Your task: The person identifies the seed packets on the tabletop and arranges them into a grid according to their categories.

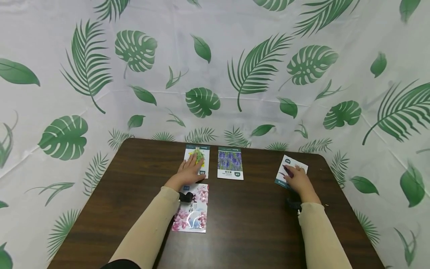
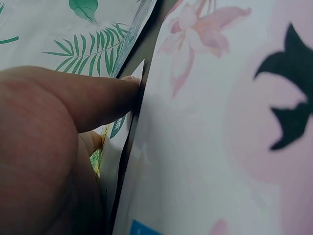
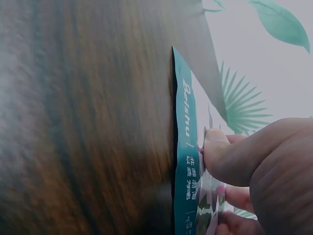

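My left hand [image 1: 189,173] rests with spread fingers on a seed packet printed with yellow flowers and green stems [image 1: 205,151]. Its thumb touches that packet's near end in the left wrist view. Just below lies a larger white packet with pink blossoms [image 1: 191,215], partly under the left wrist. At the right, my right hand [image 1: 299,181] holds a tilted white and teal seed packet [image 1: 283,164] with a dark purple picture. The right wrist view shows the thumb on the face of this packet [image 3: 186,132] and bent fingers beside it. Their exact hold is partly hidden.
A seed packet with purple flowers [image 1: 230,163] lies between the hands near the back edge. Everything lies on a dark wooden table [image 1: 248,224]. Behind it hangs a white cloth with green leaves [image 1: 215,67].
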Action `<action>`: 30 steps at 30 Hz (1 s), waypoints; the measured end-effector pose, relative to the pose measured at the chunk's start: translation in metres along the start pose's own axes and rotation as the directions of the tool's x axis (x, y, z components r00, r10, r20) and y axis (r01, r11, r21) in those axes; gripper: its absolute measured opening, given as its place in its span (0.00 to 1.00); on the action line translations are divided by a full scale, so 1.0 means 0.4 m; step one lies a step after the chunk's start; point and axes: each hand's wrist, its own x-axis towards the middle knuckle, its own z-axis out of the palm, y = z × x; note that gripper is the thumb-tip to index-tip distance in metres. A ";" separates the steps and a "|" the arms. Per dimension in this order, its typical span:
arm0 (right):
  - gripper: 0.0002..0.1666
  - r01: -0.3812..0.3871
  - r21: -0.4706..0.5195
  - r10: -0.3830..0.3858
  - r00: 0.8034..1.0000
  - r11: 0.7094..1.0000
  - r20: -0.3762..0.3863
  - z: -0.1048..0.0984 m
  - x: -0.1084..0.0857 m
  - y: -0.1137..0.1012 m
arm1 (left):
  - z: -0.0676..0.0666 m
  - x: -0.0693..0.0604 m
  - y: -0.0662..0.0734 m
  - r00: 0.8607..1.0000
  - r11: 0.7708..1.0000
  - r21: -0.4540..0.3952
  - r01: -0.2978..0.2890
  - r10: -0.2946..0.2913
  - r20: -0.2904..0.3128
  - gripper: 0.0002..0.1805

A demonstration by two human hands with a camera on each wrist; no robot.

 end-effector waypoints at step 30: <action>0.34 0.076 0.069 -0.068 0.992 0.995 -0.110 0.092 -0.112 -0.069 | -0.003 -0.005 0.009 1.000 1.000 -0.002 0.007 -0.007 -0.007 0.50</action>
